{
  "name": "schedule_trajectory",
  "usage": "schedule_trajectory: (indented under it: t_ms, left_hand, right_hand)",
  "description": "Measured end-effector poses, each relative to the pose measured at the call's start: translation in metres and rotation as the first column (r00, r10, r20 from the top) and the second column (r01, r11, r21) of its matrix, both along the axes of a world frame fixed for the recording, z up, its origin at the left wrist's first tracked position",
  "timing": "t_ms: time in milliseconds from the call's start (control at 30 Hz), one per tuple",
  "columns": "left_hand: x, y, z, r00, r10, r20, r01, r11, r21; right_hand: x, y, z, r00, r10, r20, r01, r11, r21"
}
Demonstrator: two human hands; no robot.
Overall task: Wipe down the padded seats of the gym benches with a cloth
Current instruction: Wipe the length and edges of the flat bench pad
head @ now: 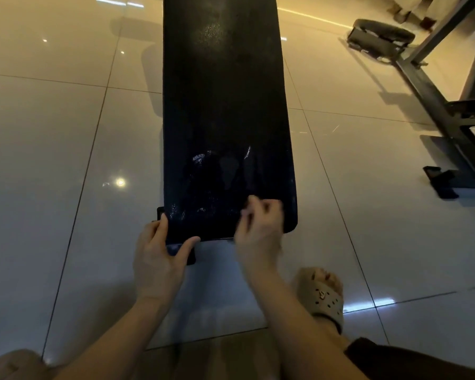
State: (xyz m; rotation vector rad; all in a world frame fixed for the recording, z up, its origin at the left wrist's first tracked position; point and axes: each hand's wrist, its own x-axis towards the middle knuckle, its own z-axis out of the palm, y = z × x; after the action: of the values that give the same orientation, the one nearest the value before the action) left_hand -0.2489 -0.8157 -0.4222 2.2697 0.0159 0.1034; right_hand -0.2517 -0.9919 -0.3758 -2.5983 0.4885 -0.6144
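A long black padded bench seat (222, 86) runs away from me down the middle of the view. Over its near end lies a dark, wrinkled cloth (211, 193) that is hard to tell from the pad. My left hand (159, 256) holds the near left corner, with the thumb on top along the front edge and the fingers up the left side. My right hand (261, 231) is at the near right, its fingers curled and pinching the cloth's right edge on the pad.
Glossy pale floor tiles (66, 160) surround the bench. A black metal machine frame (447, 119) and a second small black pad (381, 34) stand at the right. My sandalled foot (324, 294) rests on the floor just right of my right arm.
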Motion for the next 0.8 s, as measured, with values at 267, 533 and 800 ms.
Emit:
schedule_trajectory:
  t_ms: [267,533,800]
  left_hand:
    - [0.0,0.0,-0.001,1.0,0.008,-0.013,-0.008,1.0,0.002]
    - [0.001,0.001,-0.002,1.0,-0.002,0.013,0.002,1.0,0.012]
    - [0.0,0.0,-0.004,1.0,0.003,0.004,-0.003,1.0,0.004]
  right_hand:
    - [0.003,-0.078,0.009,0.997,-0.059,-0.04,0.057,0.998,-0.038]
    - [0.016,-0.081,0.014,0.999,0.037,-0.024,-0.036,0.998,0.055]
    - [-0.019,-0.075,-0.002,0.995,0.085,-0.052,-0.085,0.996,0.0]
